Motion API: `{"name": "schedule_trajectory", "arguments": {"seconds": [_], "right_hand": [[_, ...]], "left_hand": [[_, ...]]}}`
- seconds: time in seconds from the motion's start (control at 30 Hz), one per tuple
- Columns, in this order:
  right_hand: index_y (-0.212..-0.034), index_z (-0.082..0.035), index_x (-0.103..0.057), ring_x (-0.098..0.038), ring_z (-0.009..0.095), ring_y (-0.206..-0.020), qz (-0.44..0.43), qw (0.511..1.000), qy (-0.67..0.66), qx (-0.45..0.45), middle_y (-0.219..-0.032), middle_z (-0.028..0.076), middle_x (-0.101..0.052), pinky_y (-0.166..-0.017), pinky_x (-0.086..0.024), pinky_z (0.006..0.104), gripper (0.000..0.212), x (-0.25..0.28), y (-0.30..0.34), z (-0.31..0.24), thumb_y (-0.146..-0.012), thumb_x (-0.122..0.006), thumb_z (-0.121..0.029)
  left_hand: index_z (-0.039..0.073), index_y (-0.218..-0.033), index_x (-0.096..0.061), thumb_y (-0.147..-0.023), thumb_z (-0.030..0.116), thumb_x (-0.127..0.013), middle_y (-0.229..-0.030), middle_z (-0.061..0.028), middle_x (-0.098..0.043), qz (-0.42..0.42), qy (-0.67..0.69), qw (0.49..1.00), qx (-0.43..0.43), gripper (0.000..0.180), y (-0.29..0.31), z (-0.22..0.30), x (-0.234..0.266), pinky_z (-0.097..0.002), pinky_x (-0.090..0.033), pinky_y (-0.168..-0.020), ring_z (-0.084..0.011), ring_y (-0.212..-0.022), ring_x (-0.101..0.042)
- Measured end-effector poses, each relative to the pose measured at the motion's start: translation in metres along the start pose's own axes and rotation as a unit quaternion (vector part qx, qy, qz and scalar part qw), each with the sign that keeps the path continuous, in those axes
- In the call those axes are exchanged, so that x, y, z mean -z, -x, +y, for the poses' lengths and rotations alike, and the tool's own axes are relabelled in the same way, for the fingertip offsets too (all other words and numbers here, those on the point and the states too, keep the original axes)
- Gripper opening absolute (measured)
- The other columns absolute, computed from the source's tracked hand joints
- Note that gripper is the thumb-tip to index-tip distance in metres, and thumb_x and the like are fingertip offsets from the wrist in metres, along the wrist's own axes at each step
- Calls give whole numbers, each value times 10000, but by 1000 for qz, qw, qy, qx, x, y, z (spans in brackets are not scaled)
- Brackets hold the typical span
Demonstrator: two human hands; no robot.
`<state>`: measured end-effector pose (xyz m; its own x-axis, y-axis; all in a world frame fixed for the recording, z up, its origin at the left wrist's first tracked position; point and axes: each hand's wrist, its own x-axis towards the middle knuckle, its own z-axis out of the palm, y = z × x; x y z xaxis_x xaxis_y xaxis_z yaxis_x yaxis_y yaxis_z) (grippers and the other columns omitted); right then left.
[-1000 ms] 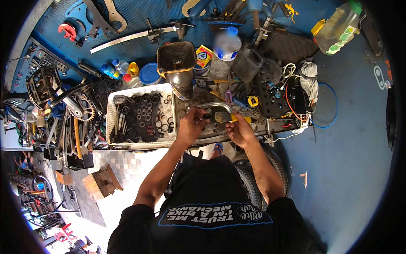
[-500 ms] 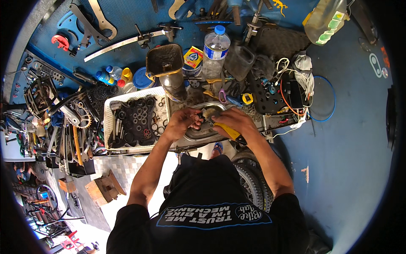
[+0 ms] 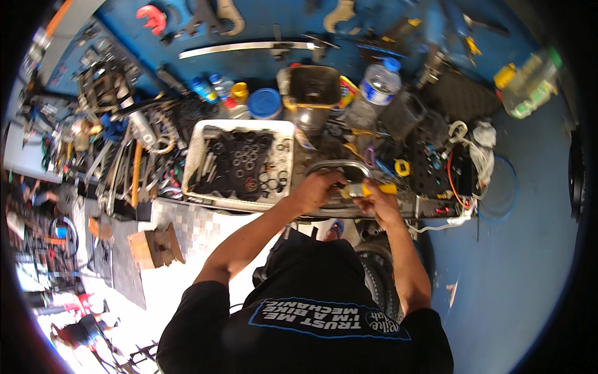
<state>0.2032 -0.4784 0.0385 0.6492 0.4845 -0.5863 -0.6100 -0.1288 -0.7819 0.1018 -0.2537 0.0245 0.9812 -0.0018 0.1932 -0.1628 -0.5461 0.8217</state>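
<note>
Right hand: closed around the yellow handle of a brush (image 3: 387,189), the right hand (image 3: 380,202) gripping close to the head, probably for control over short strokes.
Left hand: fingers curled in, the left hand (image 3: 319,189) turned toward the brush head; blur hides whether they pinch a small part, so I cannot tell.
Brush: between the two hands, above the metal tray, its pale head toward the left fingertips.
Metal tray: rounded rim (image 3: 337,164) under the hands, near the front edge of the workbench (image 3: 303,157); its raised lip would likely catch drips or dropped bits.
White basket: left of the metal tray, the basket (image 3: 194,159) sits along the front edge; its walls seem to keep the loose metal rings (image 3: 251,156) from rolling away.
Behind the tray: a tape measure (image 3: 402,167) and purple-handled scissors (image 3: 370,155), within easy reach.
Toward the back edge: a dark open-topped container (image 3: 310,103), a clear bottle (image 3: 377,93) and a blue-lidded tub (image 3: 265,103) stand back, presumably to leave elbow room.
Right end: tangled white cables (image 3: 483,156) hang past the corner.
</note>
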Motion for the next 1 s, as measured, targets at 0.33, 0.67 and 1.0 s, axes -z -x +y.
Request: {"name": "schedule_trajectory", "arguments": {"seconds": [0.33, 0.67, 1.0], "right_hand": [[-1081, -73, -655, -650, 108, -612, 83, 973, 83, 200, -796, 102, -742, -516, -476, 232, 312, 45, 12, 24, -1033, -702, -378], [-1032, -80, -648, -614, 66, -624, 110, 969, 161, 151, -777, 52, -718, -536, -448, 219, 324, 39, 9, 22, -1059, -671, -403], [-1026, -88, -681, -615, 51, -692, 98, 969, 174, 142, -800, 36, -731, -581, -434, 218, 305, 23, 6, 10, -1032, -701, -393]], "left_hand": [[92, -1217, -701, -907, 115, -688, -1154, -156, -728, 111, -147, 963, -198, 310, -16, 141, 42, -415, -621, -783, -299, -1029, -738], [100, -1175, -733, -894, 204, -767, -1061, -147, -774, 136, -31, 975, 171, 302, 27, 39, 67, -455, -597, -834, -375, -935, -751], [112, -1186, -710, -952, 163, -684, -1190, -192, -731, 215, -346, 847, 341, 241, 88, -143, 204, -529, -594, -913, -424, -1076, -720]]}}
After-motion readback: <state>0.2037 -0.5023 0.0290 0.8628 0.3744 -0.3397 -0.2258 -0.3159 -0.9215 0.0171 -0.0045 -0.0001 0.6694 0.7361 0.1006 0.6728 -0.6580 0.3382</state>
